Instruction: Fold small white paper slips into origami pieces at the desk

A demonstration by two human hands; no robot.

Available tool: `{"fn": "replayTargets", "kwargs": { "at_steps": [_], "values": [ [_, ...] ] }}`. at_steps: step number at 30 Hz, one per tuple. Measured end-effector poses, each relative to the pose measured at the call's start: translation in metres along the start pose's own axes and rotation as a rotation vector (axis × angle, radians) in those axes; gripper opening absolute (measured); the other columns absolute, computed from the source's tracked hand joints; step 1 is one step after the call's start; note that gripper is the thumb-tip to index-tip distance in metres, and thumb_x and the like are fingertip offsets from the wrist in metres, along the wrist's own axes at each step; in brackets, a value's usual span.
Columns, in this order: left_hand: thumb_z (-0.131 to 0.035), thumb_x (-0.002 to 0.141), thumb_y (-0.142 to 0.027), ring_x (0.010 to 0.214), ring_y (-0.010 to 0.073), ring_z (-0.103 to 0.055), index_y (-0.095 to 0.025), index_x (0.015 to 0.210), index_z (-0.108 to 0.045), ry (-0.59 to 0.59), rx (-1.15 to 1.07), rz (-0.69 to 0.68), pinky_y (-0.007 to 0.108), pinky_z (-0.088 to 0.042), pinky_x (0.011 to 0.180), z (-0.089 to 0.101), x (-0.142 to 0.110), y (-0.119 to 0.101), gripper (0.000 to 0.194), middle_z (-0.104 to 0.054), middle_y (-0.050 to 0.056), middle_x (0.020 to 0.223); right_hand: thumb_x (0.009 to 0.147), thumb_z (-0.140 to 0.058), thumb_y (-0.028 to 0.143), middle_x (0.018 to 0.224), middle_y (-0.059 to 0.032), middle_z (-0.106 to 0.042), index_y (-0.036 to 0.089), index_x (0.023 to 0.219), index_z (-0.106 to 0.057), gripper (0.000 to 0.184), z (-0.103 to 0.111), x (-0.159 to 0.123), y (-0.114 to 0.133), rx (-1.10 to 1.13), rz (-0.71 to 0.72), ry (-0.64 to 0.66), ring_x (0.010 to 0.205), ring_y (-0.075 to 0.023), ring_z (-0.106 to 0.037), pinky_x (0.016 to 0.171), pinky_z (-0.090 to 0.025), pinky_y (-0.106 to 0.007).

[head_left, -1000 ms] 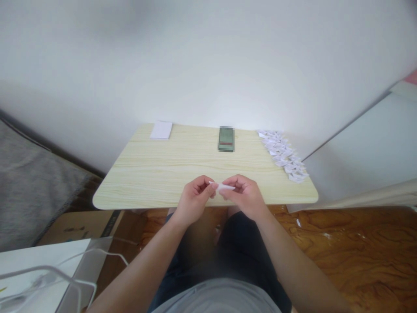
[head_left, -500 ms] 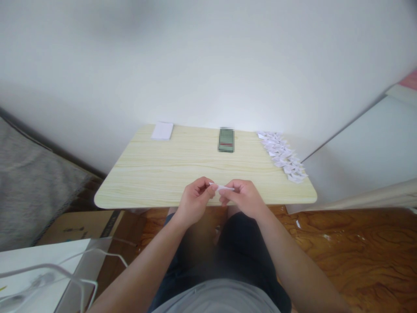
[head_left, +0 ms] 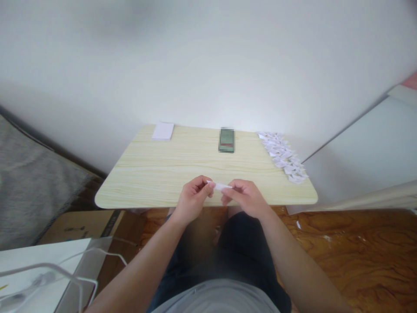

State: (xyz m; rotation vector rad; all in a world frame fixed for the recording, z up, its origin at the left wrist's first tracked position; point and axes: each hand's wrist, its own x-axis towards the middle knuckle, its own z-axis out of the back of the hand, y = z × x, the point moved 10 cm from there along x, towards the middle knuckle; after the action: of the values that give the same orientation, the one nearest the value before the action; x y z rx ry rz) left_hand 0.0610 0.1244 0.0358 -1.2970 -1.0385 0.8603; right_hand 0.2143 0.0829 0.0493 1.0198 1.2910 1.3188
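The 2 hands grip 1 folded paper strip (head_left: 222, 186) above the tabletop's (head_left: 176, 163) near edge: the left hand (head_left: 194, 194) pinches 1 end, the right hand (head_left: 245, 195) the other. A paper stack (head_left: 163, 131) lies by the far left corner, a blurred green object (head_left: 226, 140) at the far edge's middle, folded papers (head_left: 282, 153) along the right edge.

I am using two hands, one left hand (head_left: 191, 199) and one right hand (head_left: 248, 199), on one folded paper (head_left: 222, 186); one table (head_left: 163, 174) is bearing one paper stack (head_left: 163, 131), one green rectangle (head_left: 227, 140) and one cluster of folded pieces (head_left: 284, 155), overlapping beyond exact count.
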Motion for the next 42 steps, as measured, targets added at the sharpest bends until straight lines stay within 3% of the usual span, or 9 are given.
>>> {"fn": "replayTargets", "kwargs": {
  "at_steps": [6,12,19,24,35,42],
  "values": [
    [-0.07,0.093,-0.04,0.067,0.0129,-0.052,-0.017,0.084,-0.067,0.033,-0.032,0.03,0.026,-0.041,0.069,-0.003,0.002,0.002,0.025,-0.061,-0.001,0.067,0.093,-0.071,0.049,0.079,-0.005,-0.078,0.017,0.088,-0.073,0.033,-0.002,0.0,0.0,-0.012,0.012,0.017,0.074,-0.017,-0.074,0.075,-0.061,-0.031],
    [-0.081,0.083,-0.039,0.07,0.0147,-0.058,-0.017,0.092,-0.074,0.127,-0.061,0.089,0.027,-0.042,0.066,-0.009,-0.001,0.01,0.025,-0.068,0.002,0.077,0.093,-0.068,0.048,0.074,-0.0034,-0.075,0.019,0.082,-0.071,0.031,0.001,0.0,0.004,-0.082,0.026,0.005,0.07,-0.0172,-0.071,0.072,-0.058,-0.03],
    [-0.079,0.086,-0.038,0.068,0.0141,-0.057,-0.016,0.09,-0.075,0.173,-0.008,0.11,0.026,-0.041,0.065,-0.011,-0.001,0.013,0.023,-0.068,0.002,0.074,0.094,-0.066,0.041,0.074,-0.0026,-0.074,0.02,0.08,-0.07,0.026,0.004,0.0,0.005,-0.152,0.055,-0.018,0.07,-0.0164,-0.068,0.068,-0.054,-0.027],
    [-0.077,0.086,-0.04,0.066,0.0143,-0.056,-0.016,0.085,-0.072,0.149,0.017,0.112,0.026,-0.04,0.063,-0.007,0.001,0.019,0.024,-0.067,0.002,0.071,0.091,-0.07,0.04,0.079,-0.0034,-0.077,0.02,0.091,-0.074,0.02,0.008,0.002,-0.002,-0.146,0.05,-0.082,0.073,-0.0175,-0.07,0.068,-0.054,-0.028],
    [-0.073,0.089,-0.039,0.075,0.018,-0.062,-0.019,0.095,-0.075,0.044,0.165,0.049,0.028,-0.046,0.07,-0.005,0.002,0.02,0.021,-0.072,0.003,0.08,0.095,-0.065,0.038,0.074,-0.0003,-0.074,0.022,0.088,-0.07,0.018,0.009,0.002,0.0,-0.287,0.076,-0.142,0.066,-0.0157,-0.064,0.065,-0.048,-0.027],
    [-0.077,0.085,-0.038,0.076,0.0191,-0.065,-0.018,0.094,-0.078,0.016,0.148,0.059,0.028,-0.048,0.071,-0.001,0.003,0.02,0.022,-0.074,0.004,0.081,0.094,-0.067,0.04,0.076,-0.001,-0.075,0.021,0.091,-0.072,0.019,0.009,0.003,-0.005,-0.245,0.045,-0.14,0.067,-0.0159,-0.065,0.066,-0.049,-0.027]
  ]
}}
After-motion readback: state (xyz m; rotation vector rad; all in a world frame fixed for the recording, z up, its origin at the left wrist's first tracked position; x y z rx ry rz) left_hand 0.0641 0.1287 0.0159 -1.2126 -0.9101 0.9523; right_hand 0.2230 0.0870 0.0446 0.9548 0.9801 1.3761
